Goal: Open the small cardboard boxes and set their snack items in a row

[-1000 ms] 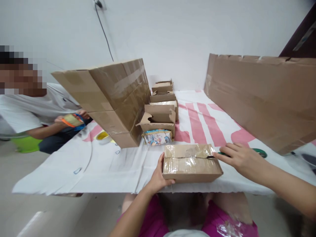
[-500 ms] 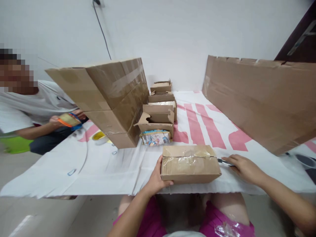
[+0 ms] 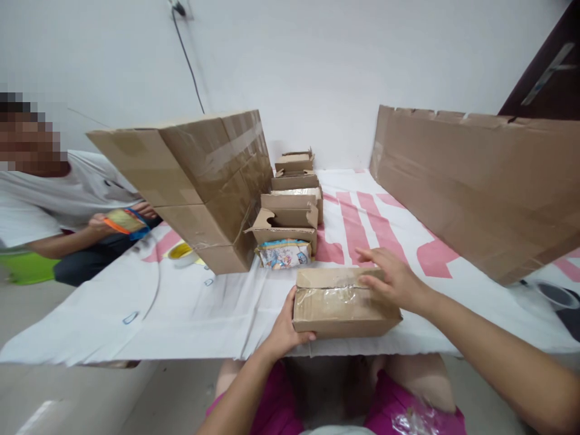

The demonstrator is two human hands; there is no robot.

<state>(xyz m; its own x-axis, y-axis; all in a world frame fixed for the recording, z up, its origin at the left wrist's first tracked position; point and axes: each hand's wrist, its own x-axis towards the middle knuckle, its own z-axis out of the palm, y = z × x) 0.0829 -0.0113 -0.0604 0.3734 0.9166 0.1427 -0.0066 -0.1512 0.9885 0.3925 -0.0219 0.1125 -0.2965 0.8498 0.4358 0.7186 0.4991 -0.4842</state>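
Observation:
A taped cardboard box lies at the table's front edge, a seam running along its top and shiny clear tape below the seam. My left hand grips its left end, thumb along the front face. Over the top right of the box is my right hand, its fingers apart and nothing visible in them. Whether its fingertips touch the lid I cannot tell. Just behind the box, a colourful printed packet leans against an open carton.
More small cartons line up toward the wall, beside a tall stack of boxes. A large cardboard panel stands on the right. At left, a person holds a packet near a tape roll.
My right hand has left the box's right end, where it held a slim, dark-handled cutter, and moved up over the top. The cutter no longer shows. My left hand keeps its grip.

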